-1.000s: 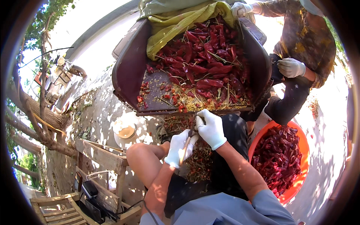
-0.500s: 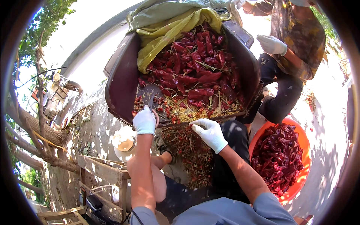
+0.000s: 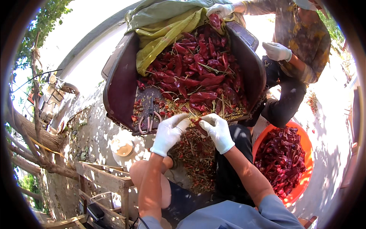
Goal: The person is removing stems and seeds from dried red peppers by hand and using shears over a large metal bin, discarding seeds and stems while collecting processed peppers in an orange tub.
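By the near edge of the tray (image 3: 122, 86), the right hand (image 3: 217, 132) pinches a red pepper piece (image 3: 199, 125); the left hand (image 3: 169, 133), grip unclear, has left the scissors (image 3: 151, 110) there. At the tray's far end, a co-worker's hand (image 3: 221, 10) now holds a red pepper (image 3: 215, 22).

Matt white cloth covers the left hand (image 3: 170, 133) and the right hand (image 3: 218, 133). The red peppers (image 3: 204, 82) look glossy and wrinkled; the scissors (image 3: 151, 123) are smooth-handled, their dark metal dull. The cart bed (image 3: 121, 82) is smooth maroon with a low sheen, seemingly painted metal. The yellow sheet (image 3: 162, 36) is creased, matt fabric, the tub (image 3: 309, 152) smooth orange plastic, the crate (image 3: 101, 174) rough, bare wood.
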The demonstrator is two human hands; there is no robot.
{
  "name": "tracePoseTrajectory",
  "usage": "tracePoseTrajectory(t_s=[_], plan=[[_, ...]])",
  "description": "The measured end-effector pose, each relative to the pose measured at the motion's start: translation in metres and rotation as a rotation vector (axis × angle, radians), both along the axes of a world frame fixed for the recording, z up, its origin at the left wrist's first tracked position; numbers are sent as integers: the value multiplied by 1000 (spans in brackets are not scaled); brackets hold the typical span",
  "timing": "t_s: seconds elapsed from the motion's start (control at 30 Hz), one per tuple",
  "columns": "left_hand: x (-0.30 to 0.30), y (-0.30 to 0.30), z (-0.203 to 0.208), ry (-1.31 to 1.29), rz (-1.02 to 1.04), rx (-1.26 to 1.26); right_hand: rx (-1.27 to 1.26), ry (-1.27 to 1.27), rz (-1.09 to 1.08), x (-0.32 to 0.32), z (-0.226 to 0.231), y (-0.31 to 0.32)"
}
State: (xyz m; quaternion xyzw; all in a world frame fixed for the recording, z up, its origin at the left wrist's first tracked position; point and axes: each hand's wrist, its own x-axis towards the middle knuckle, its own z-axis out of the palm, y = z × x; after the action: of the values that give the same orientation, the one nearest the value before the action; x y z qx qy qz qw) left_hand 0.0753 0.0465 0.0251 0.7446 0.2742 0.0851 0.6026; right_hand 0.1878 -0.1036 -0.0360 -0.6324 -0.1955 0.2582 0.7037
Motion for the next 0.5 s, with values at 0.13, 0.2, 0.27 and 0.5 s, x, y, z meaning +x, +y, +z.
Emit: tracePoseTrajectory(t_s=[0.13,0.2,0.27,0.5], plan=[[0,-32,-2,-142,6,-203,34,-53,6,-7,8,3],[2,-29,2,-137,8,-157,50,-54,31,-9,14,3],[2,-25,0,-210,70,-187,49,22,71,-11,24,0],[-5,7,-10,-617,215,-784,-498,-1250,-276,73,10,13]])
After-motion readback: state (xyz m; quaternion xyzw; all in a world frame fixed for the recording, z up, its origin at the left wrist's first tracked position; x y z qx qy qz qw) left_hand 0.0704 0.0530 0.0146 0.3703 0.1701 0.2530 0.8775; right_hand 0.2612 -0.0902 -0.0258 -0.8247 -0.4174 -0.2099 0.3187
